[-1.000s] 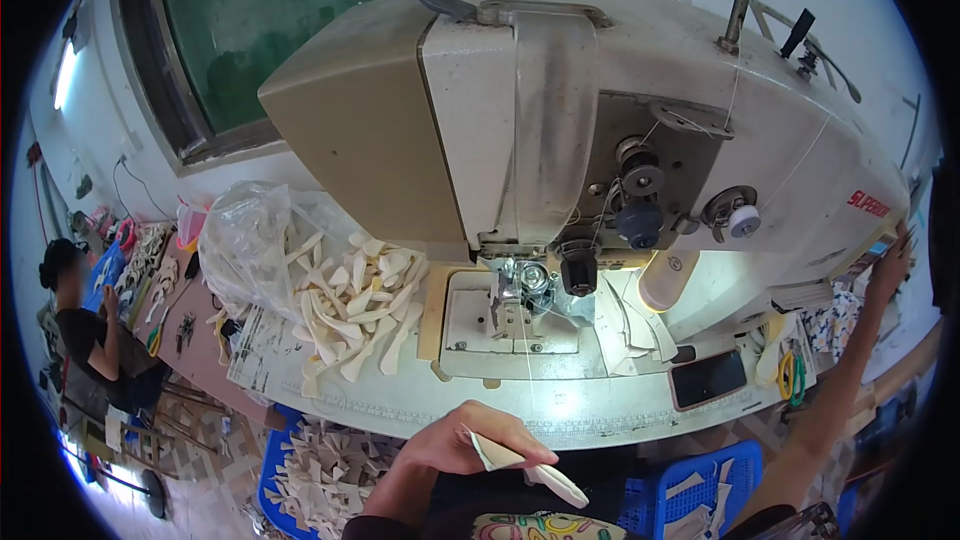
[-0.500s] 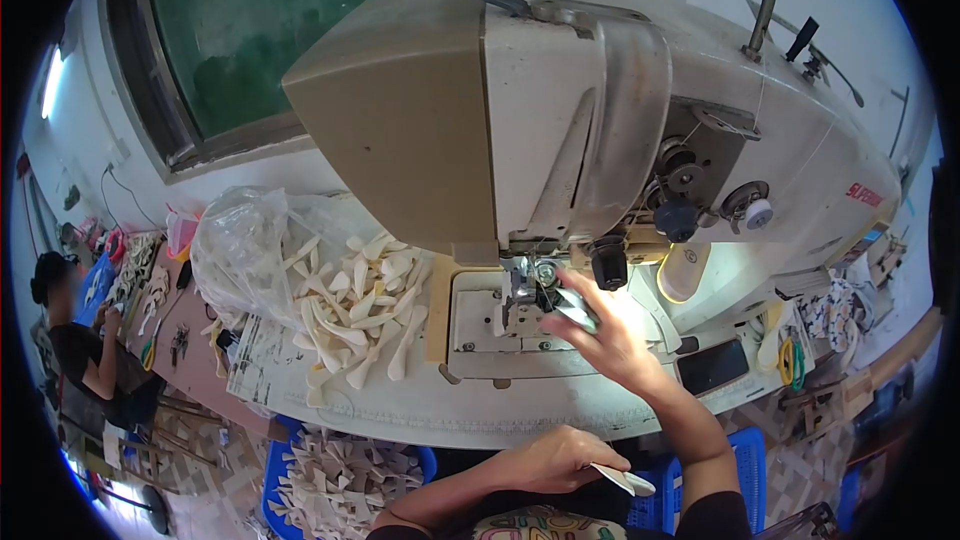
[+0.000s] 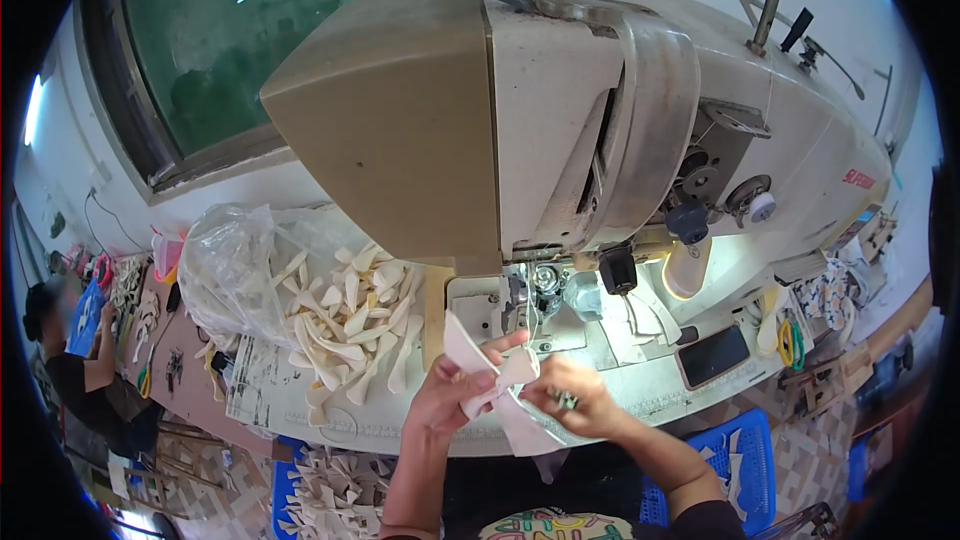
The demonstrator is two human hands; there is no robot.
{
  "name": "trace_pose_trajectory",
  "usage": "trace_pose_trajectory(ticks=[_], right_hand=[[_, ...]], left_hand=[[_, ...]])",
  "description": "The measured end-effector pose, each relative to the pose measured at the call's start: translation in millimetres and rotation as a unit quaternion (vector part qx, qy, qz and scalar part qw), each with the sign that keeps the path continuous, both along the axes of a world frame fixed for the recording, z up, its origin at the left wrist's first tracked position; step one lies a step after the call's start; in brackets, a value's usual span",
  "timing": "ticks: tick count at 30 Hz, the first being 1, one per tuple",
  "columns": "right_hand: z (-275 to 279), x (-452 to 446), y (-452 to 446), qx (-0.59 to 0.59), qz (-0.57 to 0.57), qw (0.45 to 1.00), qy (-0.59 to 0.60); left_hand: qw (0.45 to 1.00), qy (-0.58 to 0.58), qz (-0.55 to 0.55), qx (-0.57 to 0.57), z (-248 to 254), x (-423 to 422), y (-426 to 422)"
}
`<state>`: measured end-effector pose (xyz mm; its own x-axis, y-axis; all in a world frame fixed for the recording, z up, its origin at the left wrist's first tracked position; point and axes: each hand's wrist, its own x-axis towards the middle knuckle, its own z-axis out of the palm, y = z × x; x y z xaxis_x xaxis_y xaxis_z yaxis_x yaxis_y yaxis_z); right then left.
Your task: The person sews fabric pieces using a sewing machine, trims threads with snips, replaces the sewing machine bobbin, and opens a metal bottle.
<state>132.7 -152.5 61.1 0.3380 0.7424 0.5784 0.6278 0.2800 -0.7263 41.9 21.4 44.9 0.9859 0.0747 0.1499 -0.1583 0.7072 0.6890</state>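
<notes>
My left hand point(image 3: 450, 395) is closed on cream fabric pieces point(image 3: 520, 428) in front of the sewing machine point(image 3: 570, 120). One strip sticks up past the thumb, and another hangs toward the table's front edge. Beside it, my right hand point(image 3: 585, 398) has curled fingers, with the fingertips at the edge of the fabric. A small greenish thing shows between those fingers, too little of it visible to name. Thread runs from the needle area point(image 3: 530, 295) down toward the fabric.
Left of the machine lies a heap of cream fabric pieces point(image 3: 360, 315) beside a clear plastic bag point(image 3: 235, 260). A phone point(image 3: 713, 356) and green-and-yellow-handled scissors point(image 3: 792, 342) rest at the right. Blue baskets point(image 3: 755, 470) stand below. Another person point(image 3: 90, 370) works at the far left.
My right hand has come away from the needle area toward me. My left hand has risen from my lap to the table's front with the fabric. The view has shifted slightly.
</notes>
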Motion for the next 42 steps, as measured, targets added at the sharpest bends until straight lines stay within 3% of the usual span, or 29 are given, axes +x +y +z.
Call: trace_pose_trajectory(ticks=[1,6,9,12,16,21,26,30,33,34,35,36,37,39,42], right_hand=[[-2,-14,-3,-0.035,-0.007,0.999,0.034],[-33,-22,-11,0.028,-0.041,0.994,0.093],[-22,-5,-14,0.043,-0.213,0.976,0.026],[8,8,9,0.054,-0.276,0.948,-0.151],[17,15,40,0.036,-0.274,0.934,-0.227],[-1,11,43,0.091,-0.229,0.959,-0.142],[-9,-10,29,0.133,-0.18,0.965,-0.139],[-22,-43,17,0.13,-0.12,0.978,-0.11],[-44,-54,8,0.11,-0.079,0.991,-0.021],[-55,-51,11,0.175,-0.066,0.982,-0.007],[-61,-49,7,0.175,-0.056,0.96,0.209],[-66,-45,-4,0.166,-0.043,0.893,0.416],[-72,-40,-12,0.149,-0.028,0.784,0.603],[-78,-9,-11,0.131,-0.139,0.735,0.651],[-47,15,-7,0.147,-0.18,0.834,0.5]], left_hand=[[1.0,-0.001,-0.014,0.004,3,8,0],[0.998,0.009,-0.066,-0.014,10,25,-4],[0.999,0.025,-0.041,0.024,14,-1,-10],[0.998,-0.019,-0.051,0.035,0,-14,-10],[0.996,-0.042,-0.039,0.068,4,-23,-7],[0.993,-0.07,-0.009,0.096,1,-32,4],[0.994,0.059,0.087,0.034,0,-22,9],[0.998,0.038,0.008,0.04,2,-9,4],[0.994,0.043,-0.063,0.073,11,0,-1],[0.994,0.055,-0.058,0.069,3,0,-1],[0.997,0.037,-0.035,0.06,1,-2,0],[0.998,0.02,-0.01,0.051,0,-4,0],[0.999,0.002,0.013,0.041,-3,-7,1],[0.999,-0.043,-0.003,0.032,-10,-19,10],[0.996,-0.084,-0.008,0.038,-21,-31,17]])
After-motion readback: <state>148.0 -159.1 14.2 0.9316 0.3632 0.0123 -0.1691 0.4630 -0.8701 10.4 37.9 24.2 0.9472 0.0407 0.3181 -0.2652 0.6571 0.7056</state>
